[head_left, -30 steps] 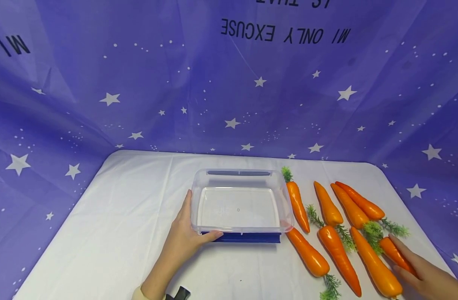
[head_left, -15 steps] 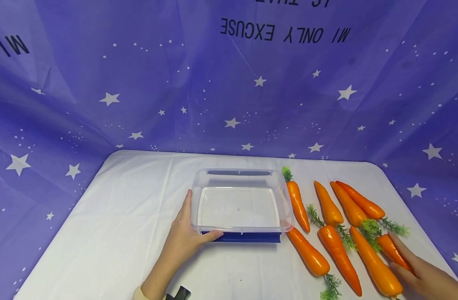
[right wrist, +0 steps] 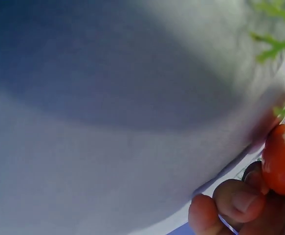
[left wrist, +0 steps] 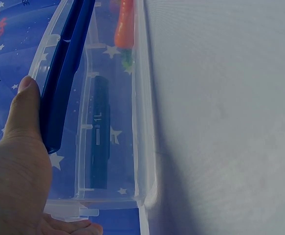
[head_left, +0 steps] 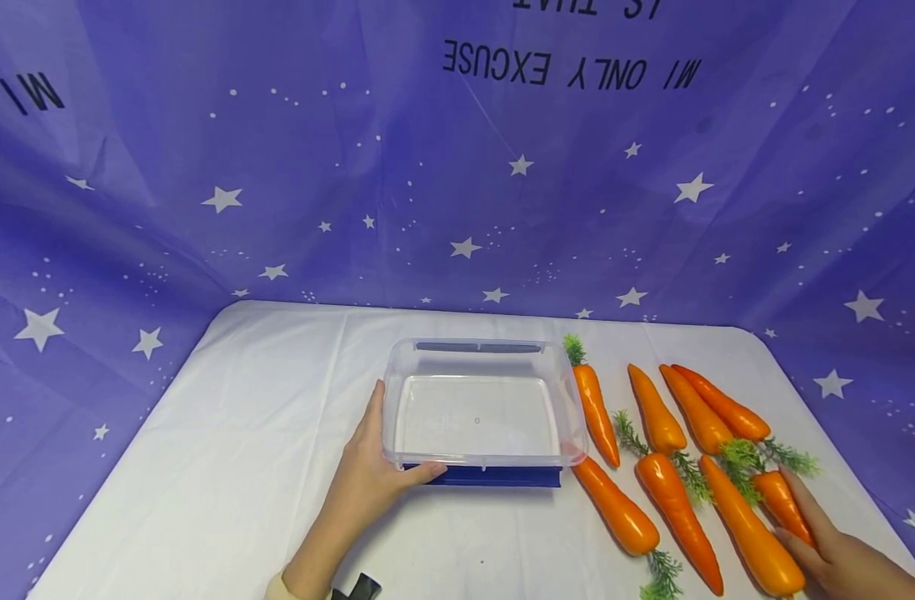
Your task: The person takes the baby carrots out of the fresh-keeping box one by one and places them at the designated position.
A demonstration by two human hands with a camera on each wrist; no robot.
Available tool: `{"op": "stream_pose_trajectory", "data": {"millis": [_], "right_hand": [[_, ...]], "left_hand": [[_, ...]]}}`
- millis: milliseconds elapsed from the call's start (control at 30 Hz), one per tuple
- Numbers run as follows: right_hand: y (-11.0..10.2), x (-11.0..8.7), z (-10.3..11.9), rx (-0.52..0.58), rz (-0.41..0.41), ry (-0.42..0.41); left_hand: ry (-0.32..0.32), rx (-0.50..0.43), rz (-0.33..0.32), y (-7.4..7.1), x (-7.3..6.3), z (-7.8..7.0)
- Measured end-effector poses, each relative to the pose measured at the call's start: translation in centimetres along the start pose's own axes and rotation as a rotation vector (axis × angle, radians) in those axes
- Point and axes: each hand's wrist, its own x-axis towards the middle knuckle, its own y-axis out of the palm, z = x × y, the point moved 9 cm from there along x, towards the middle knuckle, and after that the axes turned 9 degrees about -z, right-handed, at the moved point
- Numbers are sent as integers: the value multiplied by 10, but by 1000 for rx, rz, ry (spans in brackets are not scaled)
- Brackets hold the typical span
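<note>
A clear plastic food container (head_left: 472, 417) with blue latches and no lid on it stands mid-table, nothing inside. My left hand (head_left: 363, 475) holds its near left corner, thumb over the front blue latch (left wrist: 66, 73) and fingers along the left side. At the table's right, my right hand (head_left: 832, 533) grips an orange carrot (head_left: 783, 504) between thumb and fingers. In the right wrist view, curled fingers (right wrist: 240, 200) lie against the round top of that carrot (right wrist: 281, 161). Its lower end is partly hidden by the hand in the head view.
Several other carrots with green tops lie right of the container; one carrot (head_left: 596, 415) is against its right side, another (head_left: 618, 508) near its front right corner. An orange carrot (head_left: 753, 529) lies just left of my right hand. A starry purple cloth (head_left: 465, 167) hangs behind the white table (head_left: 262, 417).
My right hand has shifted slightly left with the carrot, which has turned a little more upright in the head view. My left hand and the container have stayed in place.
</note>
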Motion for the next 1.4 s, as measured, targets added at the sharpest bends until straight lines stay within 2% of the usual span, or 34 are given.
{"op": "stream_pose_trajectory", "data": {"millis": [200,333,433,500,633,767,933,1200,1400], "right_hand": [[5,0,0,70,47,-24],[6,-2,7,94,73,-128],[4,-5,13,44,52,-223],[5,-6,13,25,50,-238],[6,-6,12,-25,37,-231],[7,-5,11,-38,37,-174],[5,-7,11,-57,26,-149],[-2,-7,4,-164,-17,10],[-4,-10,10,-183,-23,8]], "left_hand": [[-3,-6,4,0,0,0],[-10,-2,9,0,0,1],[-8,0,8,0,0,1],[-6,4,7,0,0,1],[-4,5,5,-1,0,1],[-5,7,2,-1,0,1],[-2,7,6,-1,0,1],[-14,-3,16,0,-1,2],[-11,7,12,-1,-1,2]]}}
